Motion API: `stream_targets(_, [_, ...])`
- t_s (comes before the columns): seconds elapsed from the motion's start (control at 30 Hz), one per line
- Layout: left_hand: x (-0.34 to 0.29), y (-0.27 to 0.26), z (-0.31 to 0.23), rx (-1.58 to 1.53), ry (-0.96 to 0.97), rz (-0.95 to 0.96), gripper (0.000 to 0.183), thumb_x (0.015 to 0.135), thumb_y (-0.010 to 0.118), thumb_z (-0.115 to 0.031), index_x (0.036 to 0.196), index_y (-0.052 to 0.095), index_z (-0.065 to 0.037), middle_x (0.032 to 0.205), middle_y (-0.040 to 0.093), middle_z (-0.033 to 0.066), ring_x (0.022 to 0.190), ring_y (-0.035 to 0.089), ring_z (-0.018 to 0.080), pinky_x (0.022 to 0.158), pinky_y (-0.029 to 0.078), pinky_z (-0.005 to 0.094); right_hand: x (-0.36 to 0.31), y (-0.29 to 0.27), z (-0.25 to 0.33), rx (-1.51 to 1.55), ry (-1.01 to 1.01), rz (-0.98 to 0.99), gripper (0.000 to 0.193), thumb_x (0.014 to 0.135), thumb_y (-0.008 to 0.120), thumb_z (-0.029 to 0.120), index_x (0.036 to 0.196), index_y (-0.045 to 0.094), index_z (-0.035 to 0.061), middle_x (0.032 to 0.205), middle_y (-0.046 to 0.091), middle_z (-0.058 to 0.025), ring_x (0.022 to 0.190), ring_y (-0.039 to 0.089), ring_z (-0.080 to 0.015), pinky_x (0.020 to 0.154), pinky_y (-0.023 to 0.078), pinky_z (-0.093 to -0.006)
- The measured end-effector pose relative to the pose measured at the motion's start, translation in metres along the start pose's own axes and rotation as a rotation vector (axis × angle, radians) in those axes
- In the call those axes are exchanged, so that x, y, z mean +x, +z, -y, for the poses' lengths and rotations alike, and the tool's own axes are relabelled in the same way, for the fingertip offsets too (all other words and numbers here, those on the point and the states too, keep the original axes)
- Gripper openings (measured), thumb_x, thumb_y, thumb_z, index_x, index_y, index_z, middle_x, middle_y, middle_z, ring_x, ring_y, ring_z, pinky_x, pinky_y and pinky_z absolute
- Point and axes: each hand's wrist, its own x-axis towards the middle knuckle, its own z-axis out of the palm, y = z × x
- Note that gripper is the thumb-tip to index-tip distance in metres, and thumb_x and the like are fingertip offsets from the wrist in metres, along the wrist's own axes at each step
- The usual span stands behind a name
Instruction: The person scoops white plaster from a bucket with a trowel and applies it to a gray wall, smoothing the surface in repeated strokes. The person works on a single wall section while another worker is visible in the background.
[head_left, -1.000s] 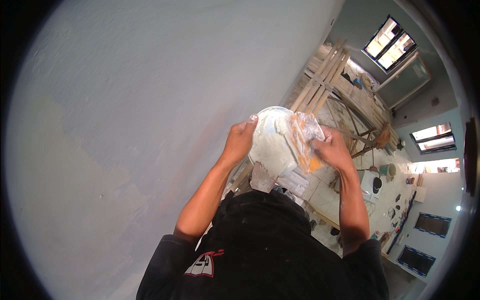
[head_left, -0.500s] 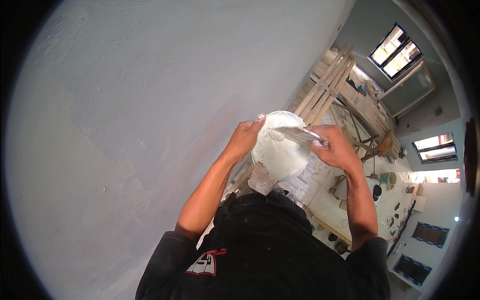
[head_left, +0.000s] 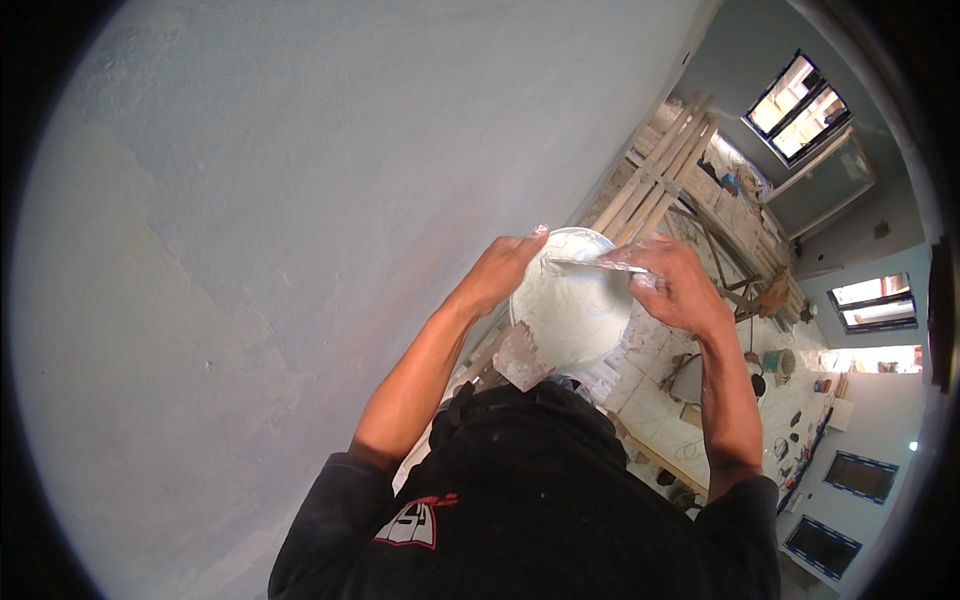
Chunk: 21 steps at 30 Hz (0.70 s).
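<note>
My left hand (head_left: 502, 268) grips the rim of a round white bucket (head_left: 597, 352), its thumb over the edge. Pale, creamy putty (head_left: 575, 300) coats the inside. In my right hand (head_left: 675, 280) is a putty knife (head_left: 597, 264), seen nearly edge-on and lying across the bucket's mouth, its tip at the putty near the far side. White smears mark the fingers of both hands. A flat, putty-stained plate (head_left: 522, 358) with a ragged edge overlaps the bucket's near left rim; what holds it is hidden.
A grey plastered wall (head_left: 250, 200) fills the left side, close to my left arm. Beyond the bucket, wooden poles (head_left: 655, 185) form scaffolding. Farther down on the tiled floor (head_left: 655, 370) stand a greenish bucket (head_left: 778, 362) and scattered tools. A framed panel (head_left: 825, 190) leans under a window.
My right hand has turned the putty knife, so its broad face now shows as a thin edge. The bucket and both hands sit slightly farther right in view.
</note>
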Motion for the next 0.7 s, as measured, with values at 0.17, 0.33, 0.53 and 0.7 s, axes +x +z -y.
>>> stream_targets(0.17, [0.0, 0.0, 0.007, -0.06, 0.008, -0.015, 0.058, 0.098, 0.04, -0.042, 0.102, 0.064, 0.011, 0.096, 0.065, 0.0203, 0.091, 0.057, 0.0198, 0.087, 0.043, 0.034, -0.005, 0.012, -0.003, 0.033, -0.011, -0.007, 0.034, 0.067, 0.058, 0.005, 0.099, 0.068, 0.0034, 0.091, 0.068, -0.0158, 0.08, 0.062, -0.0339, 0.08, 0.048, -0.0403])
stream_targets(0.33, [-0.007, 0.002, -0.005, 0.018, 0.001, -0.069, 0.057, 0.098, 0.041, -0.041, 0.098, 0.064, 0.011, 0.088, 0.065, 0.0161, 0.083, 0.057, 0.0185, 0.08, 0.045, 0.0337, -0.005, 0.016, -0.004, 0.124, 0.148, -0.042, 0.031, 0.069, 0.058, 0.006, 0.098, 0.065, -0.0011, 0.089, 0.067, -0.0187, 0.075, 0.062, -0.0346, 0.069, 0.049, -0.037])
stream_targets(0.53, [-0.013, 0.005, -0.005, 0.098, 0.014, -0.234, 0.056, 0.097, 0.042, -0.041, 0.087, 0.063, 0.01, 0.076, 0.06, 0.0114, 0.074, 0.051, 0.0157, 0.072, 0.043, 0.0332, -0.04, 0.02, -0.025, 0.401, 0.345, 0.071, 0.022, 0.073, 0.058, 0.006, 0.092, 0.064, -0.0024, 0.071, 0.062, -0.0088, 0.065, 0.056, -0.0144, 0.063, 0.045, -0.0295])
stream_targets(0.7, [-0.011, 0.001, 0.01, 0.056, 0.086, -0.344, 0.054, 0.097, 0.042, -0.04, 0.08, 0.059, 0.008, 0.068, 0.052, 0.0062, 0.07, 0.045, 0.014, 0.066, 0.041, 0.034, -0.071, 0.035, -0.036, 0.541, 0.607, -0.14, 0.02, 0.074, 0.055, 0.003, 0.09, 0.064, -0.0033, 0.075, 0.06, 0.0003, 0.066, 0.051, -0.0073, 0.062, 0.043, -0.023])
